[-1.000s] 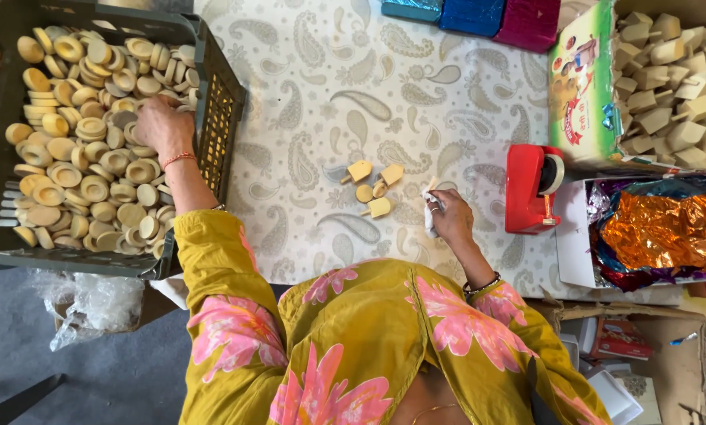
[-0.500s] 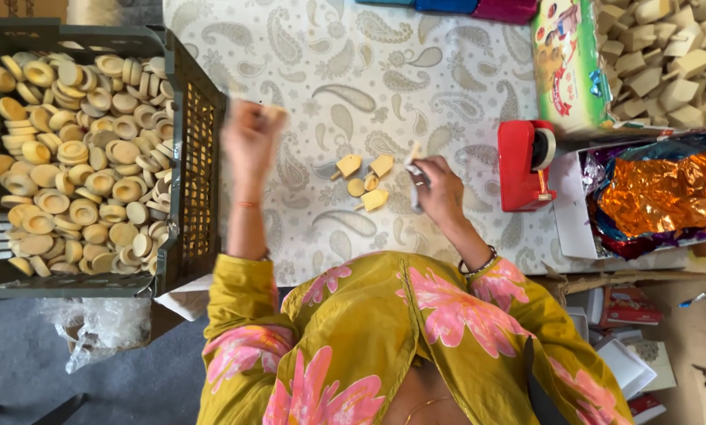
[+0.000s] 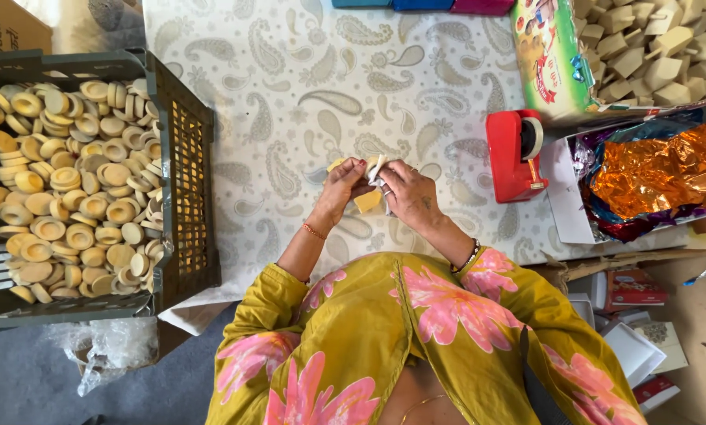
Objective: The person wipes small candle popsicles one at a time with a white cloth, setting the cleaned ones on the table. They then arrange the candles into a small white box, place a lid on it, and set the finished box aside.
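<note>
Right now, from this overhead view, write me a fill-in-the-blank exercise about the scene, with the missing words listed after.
1. The dark crate of round tan pieces sits on the person's ____ side.
2. The tape dispenser on the patterned cloth is ____ in colour.
3. Left hand and right hand meet over the cloth around a small ____ paper.
4. The crinkled foil in the box is mostly ____.

Missing words: left; red; white; orange
</note>
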